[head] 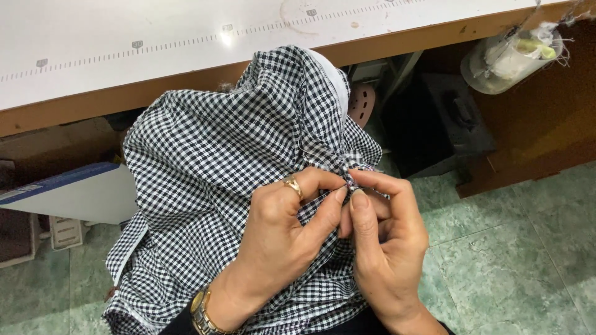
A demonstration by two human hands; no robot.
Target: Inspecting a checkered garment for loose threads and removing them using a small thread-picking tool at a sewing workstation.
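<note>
- The left hand [279, 236] and right hand [385, 242] both pinch the black-and-white checked cloth [211, 161].
- The cloth lies on the person's lap, below the white counter [155, 43].

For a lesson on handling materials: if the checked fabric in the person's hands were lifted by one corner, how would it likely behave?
The checked fabric would probably hang limp, since it already drapes in soft folds over the lap. It looks light, as the left hand and right hand gather it with fingertips alone. It seems unlikely to slip, judging by its woven texture.
</note>
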